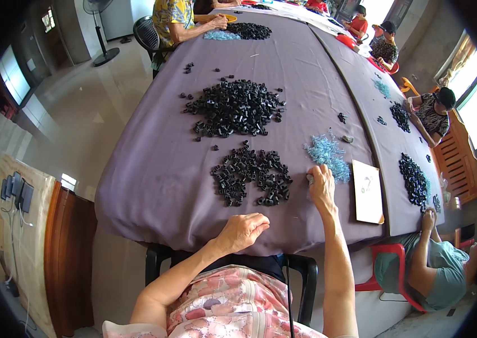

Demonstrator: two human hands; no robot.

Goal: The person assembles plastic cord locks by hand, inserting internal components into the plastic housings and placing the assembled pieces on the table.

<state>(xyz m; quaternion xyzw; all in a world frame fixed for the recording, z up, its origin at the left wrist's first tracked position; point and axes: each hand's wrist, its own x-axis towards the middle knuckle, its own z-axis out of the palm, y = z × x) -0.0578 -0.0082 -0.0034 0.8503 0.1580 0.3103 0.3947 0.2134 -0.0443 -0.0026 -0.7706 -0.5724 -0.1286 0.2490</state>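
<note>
In the head view, black pieces [252,172] spread in a loose, arch-like heap on the surface [159,180], in from its near edge and just beyond the left hand [244,232]. Too jumbled to share one long axis (some upright, some tipped over, by the look of it). To the right of that heap, clear blue pieces [328,158] scattered in a patch running obliquely from far left to near right. Plainly nearer to the right hand [322,186], with its fingers at the patch's near-left border and close to the black heap's right side too.

Both hands apart from each other: left low by the near edge, fingertips drawn close together; right farther in, fingers bent down around something small and pale, perhaps. Cannot tell whether either is clamped on a piece. Beyond the near heap, a larger black heap [235,107], well out of reach of the left fingertips as placed now.
</note>
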